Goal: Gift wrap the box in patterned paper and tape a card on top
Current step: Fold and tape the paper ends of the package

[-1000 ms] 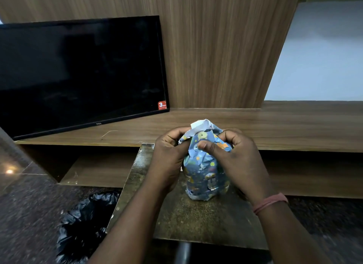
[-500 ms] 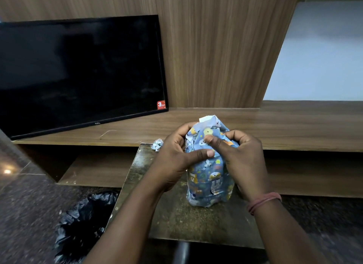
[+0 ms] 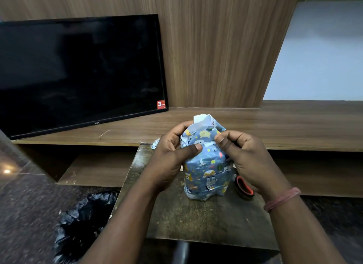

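Head view: both hands' (image 3: pixel 170 155) (image 3: pixel 249 157) grip pinches crinkled blue patterned paper (image 3: pixel 206 165) around box.

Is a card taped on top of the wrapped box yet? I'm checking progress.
No: the wrapped box shows only crumpled paper at its top, held by both hands.

Wrapped box (image 3: pixel 206 171) stands upright on small worn table (image 3: pixel 196 220), blue cartoon-print paper, top bunched w/ white underside showing. Left hand (image 3: pixel 172 155) grips its upper left side, thumb across the front. Right hand (image 3: pixel 249 157) at upper right, fingers curled, pinching paper edge. Red-and-black tape roll (image 3: pixel 244 187) just beside box, under right hand. TV (image 3: pixel 78 73) on wooden shelf (image 3: pixel 275 124) behind; black bin bag (image 3: pixel 82 222) on floor, left.
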